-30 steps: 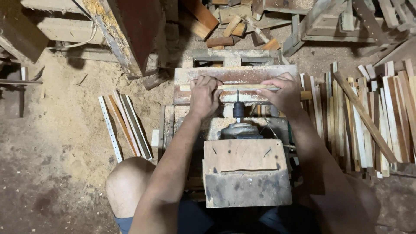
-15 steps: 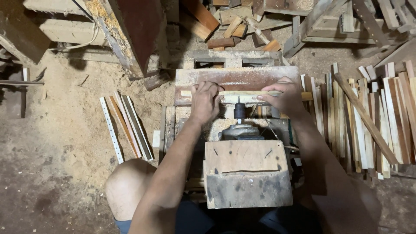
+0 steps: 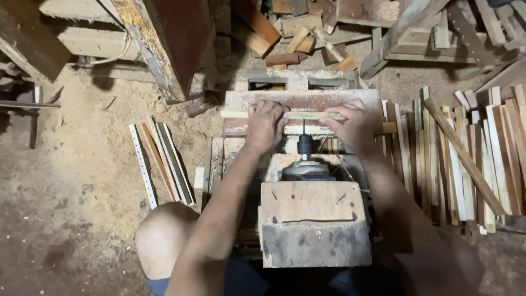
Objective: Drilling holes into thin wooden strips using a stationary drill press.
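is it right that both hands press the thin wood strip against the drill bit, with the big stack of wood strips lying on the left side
Not quite. In the head view the left hand and right hand do press the thin wood strip at the drill bit, but the big stack of wood strips lies on the right side.

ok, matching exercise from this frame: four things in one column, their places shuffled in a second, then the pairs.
Things
1. left hand
2. right hand
3. drill chuck
4. loose slats on the sawdust

Places
A. between the two hands, bit pointing at the thin wooden strip
B. on the strip, right of the bit
C. on the floor, left of the bench
D. on the strip, left of the bit

Pairs: 1-D, 2-B, 3-A, 4-C
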